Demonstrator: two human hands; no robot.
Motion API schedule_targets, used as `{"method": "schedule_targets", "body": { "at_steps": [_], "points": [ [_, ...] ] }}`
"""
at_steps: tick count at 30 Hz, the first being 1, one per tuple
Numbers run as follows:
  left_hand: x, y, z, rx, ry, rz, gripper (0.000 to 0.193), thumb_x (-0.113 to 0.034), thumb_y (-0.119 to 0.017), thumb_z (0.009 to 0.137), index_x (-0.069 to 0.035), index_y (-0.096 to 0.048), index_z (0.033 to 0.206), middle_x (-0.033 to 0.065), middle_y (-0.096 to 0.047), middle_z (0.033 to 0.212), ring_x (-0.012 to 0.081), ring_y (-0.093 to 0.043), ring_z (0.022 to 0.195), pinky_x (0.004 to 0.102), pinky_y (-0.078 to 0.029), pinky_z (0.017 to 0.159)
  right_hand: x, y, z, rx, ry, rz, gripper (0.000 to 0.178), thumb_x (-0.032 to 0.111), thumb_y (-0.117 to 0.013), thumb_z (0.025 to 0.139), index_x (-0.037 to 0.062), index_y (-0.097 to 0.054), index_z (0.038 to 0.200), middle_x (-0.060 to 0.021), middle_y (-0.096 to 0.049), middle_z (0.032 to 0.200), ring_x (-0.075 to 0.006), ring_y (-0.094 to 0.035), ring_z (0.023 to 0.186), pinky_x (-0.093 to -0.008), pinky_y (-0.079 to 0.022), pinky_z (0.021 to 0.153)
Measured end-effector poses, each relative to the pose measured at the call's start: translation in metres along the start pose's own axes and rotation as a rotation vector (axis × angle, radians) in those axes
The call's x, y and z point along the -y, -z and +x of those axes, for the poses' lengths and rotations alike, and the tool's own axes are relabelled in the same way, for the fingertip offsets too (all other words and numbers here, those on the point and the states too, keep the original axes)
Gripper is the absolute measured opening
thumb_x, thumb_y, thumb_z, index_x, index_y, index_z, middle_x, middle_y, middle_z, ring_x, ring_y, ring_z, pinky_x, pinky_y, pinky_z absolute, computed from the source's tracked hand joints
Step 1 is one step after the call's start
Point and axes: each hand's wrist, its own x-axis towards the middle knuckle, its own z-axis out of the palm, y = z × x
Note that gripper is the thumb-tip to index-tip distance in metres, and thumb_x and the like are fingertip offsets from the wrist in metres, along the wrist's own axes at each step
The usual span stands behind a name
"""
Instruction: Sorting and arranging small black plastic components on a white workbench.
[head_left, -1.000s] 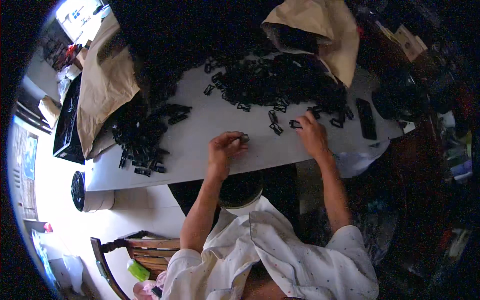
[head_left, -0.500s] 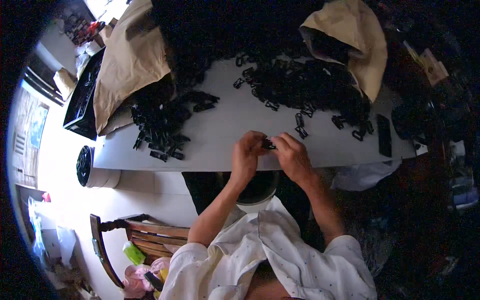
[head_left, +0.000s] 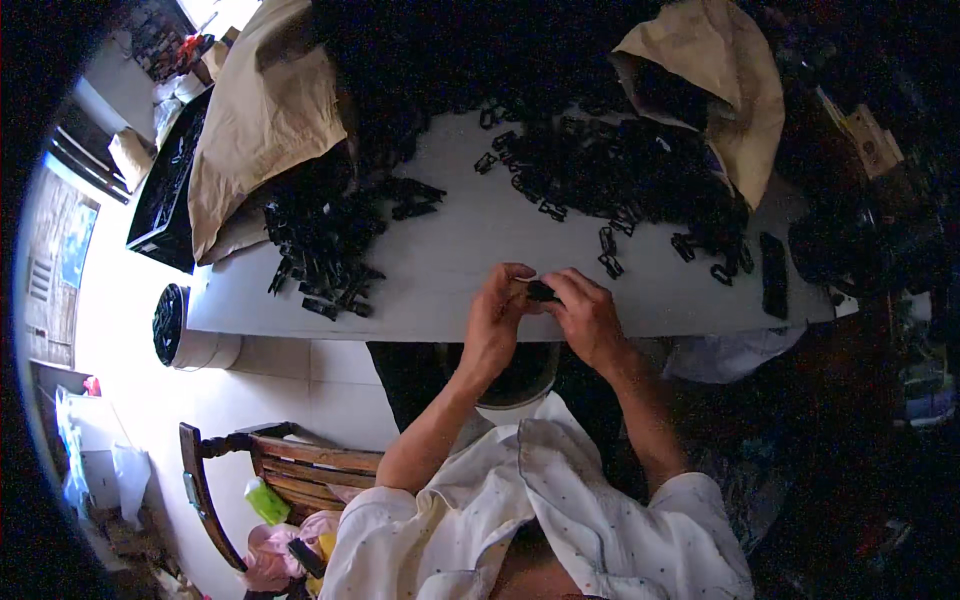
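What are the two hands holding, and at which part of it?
Both the left hand and the right hand pinch one small black plastic clip between their fingertips, one at each end; finer detail cannot be told.

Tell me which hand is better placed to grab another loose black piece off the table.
Right, probably. Both hands, left hand and right hand, meet on one small black part, but the nearest loose black pieces and the big pile lie on the right hand's side.

Left hand [head_left: 495, 320]: touching a small black clip [head_left: 541, 292]
Right hand [head_left: 588, 318]: pinching it too
Bench [head_left: 450, 260]: white, beneath both
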Motion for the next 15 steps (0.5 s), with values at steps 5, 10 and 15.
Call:
{"method": "schedule_targets", "body": {
  "at_steps": [5,10,15],
  "points": [
    [-0.019,-0.001,-0.010,-0.139,0.113,-0.387,0.022,0.010,-0.038,0.081,0.003,-0.047,0.099,0.0083,-0.053,0.087,0.0145,-0.054,0.080,0.0266,-0.049,0.072,0.018,0.002,0.001,-0.001,-0.057,0.047,0.025,0.000,-0.061,0.070,-0.0001,-0.052,0.093,-0.0153,-0.053,0.085,-0.0326,-0.055,0.076,-0.0361,-0.044,0.063],
    [-0.012,0.037,-0.020,-0.177,-0.024,0.345,0.019,-0.001,-0.052,0.078,-0.004,-0.051,0.097,0.0105,-0.056,0.090,0.0249,-0.055,0.089,0.0350,-0.046,0.072,0.011,-0.007,-0.007,-0.037,-0.108,0.121,0.024,-0.001,-0.060,0.072,-0.0005,-0.051,0.095,-0.0133,-0.054,0.082,-0.0263,-0.055,0.072,-0.0332,-0.044,0.062],
    [-0.051,0.106,-0.019,-0.838,-0.324,1.623,0.027,-0.007,-0.064,0.062,-0.008,-0.053,0.087,0.0114,-0.045,0.081,0.0323,-0.047,0.080,0.0409,-0.041,0.065,-0.006,-0.008,-0.016,-0.005,-0.314,0.323,0.022,-0.001,-0.056,0.076,-0.0014,-0.051,0.097,-0.0081,-0.056,0.081,-0.0122,-0.050,0.058,-0.0265,-0.041,0.050]
  ]
}}
